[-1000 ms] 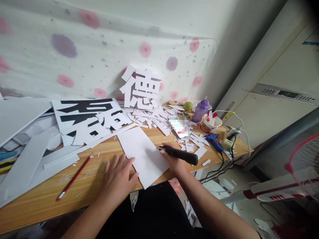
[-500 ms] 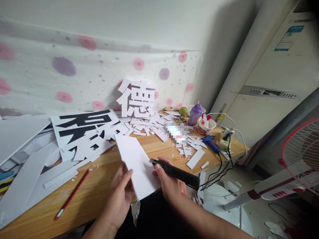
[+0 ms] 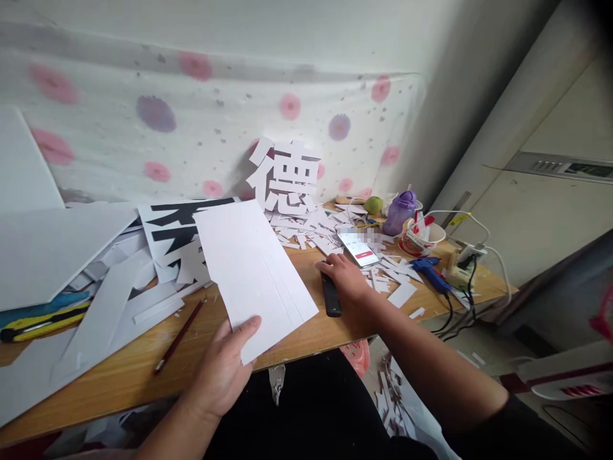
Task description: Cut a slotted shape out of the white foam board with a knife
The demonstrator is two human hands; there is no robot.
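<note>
My left hand [image 3: 228,367] grips a white board [image 3: 249,275] by its lower left edge, thumb on top. The board is tilted above the table, and a few thin lines run along its face. To the right, my right hand [image 3: 343,276] is on a black-handled utility knife [image 3: 331,295] lying at the table surface, fingers closed around its far end. The blade is hidden. Just beyond that hand lies a lit phone [image 3: 358,248] among white scraps.
A white cut-out character [image 3: 290,179] leans on the wall. White sheets and a yellow cutter [image 3: 45,321] lie at left, near a red pencil [image 3: 179,335]. At right stand a purple bottle [image 3: 400,213], a paper bowl [image 3: 421,237] and a blue glue gun [image 3: 431,275] with cables.
My right hand has moved off the board and lowered the utility knife to the table. The board has turned and risen in my left hand. The view has shifted left.
</note>
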